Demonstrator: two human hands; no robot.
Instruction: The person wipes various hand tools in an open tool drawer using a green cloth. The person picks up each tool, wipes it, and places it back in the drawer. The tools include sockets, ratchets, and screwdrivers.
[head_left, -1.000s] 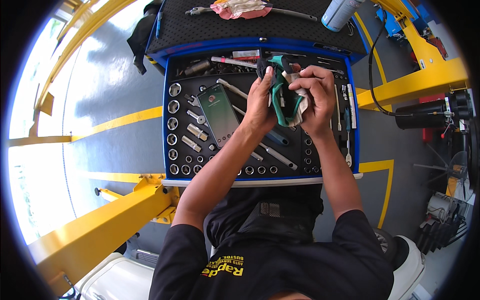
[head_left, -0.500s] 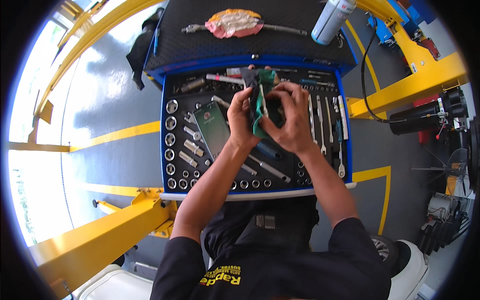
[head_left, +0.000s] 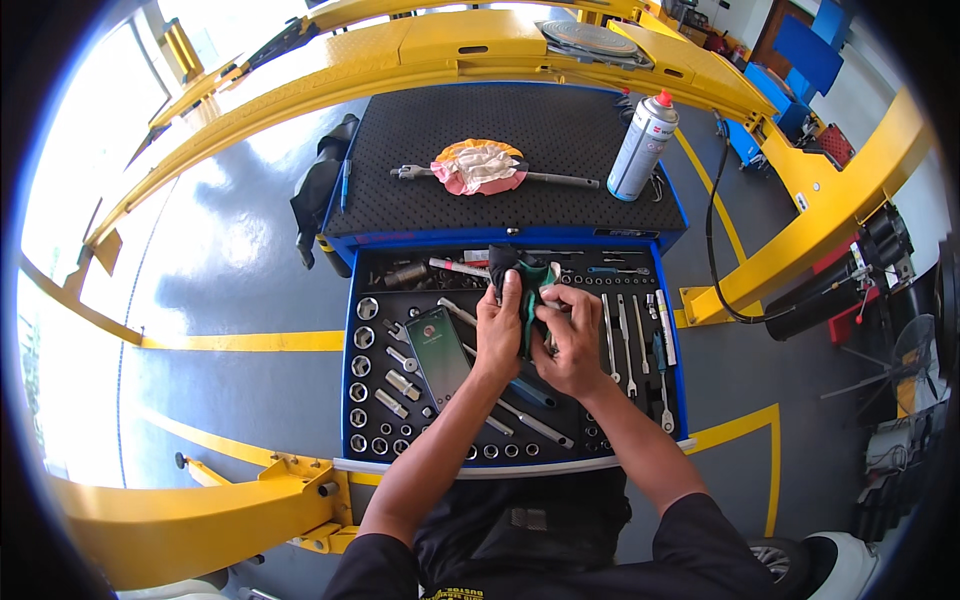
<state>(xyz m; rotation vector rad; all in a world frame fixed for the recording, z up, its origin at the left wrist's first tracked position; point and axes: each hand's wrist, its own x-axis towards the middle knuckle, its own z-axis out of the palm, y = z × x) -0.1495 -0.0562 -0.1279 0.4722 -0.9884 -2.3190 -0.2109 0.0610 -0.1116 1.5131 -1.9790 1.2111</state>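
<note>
Over the open tool drawer (head_left: 684, 385) I hold a bunched black-and-green cloth item (head_left: 536, 284) between both hands. Its exact kind is hard to make out. My left hand (head_left: 499, 335) is closed on its dark side, thumb pointing up along it. From the other side my right hand (head_left: 572, 345) pinches the green part with bent fingers. Under my hands, a phone (head_left: 437, 345) with a lit greenish screen lies on the tools, left of my left hand. A blue-handled tool (head_left: 530, 391) shows partly beneath my wrists.
Sockets (head_left: 360, 366) line the drawer's left side; wrenches (head_left: 625, 345) lie at its right. On the cabinet top (head_left: 420, 225) are a stained rag (head_left: 478, 168) over a metal bar (head_left: 565, 181) and a spray can (head_left: 642, 148). Yellow lift beams (head_left: 800, 255) surround the cabinet.
The view has tilted up, showing more of the cabinet top and lift. Both hands still grip the cloth item; my left thumb now lies upright along it and my right fingers have bent lower.
</note>
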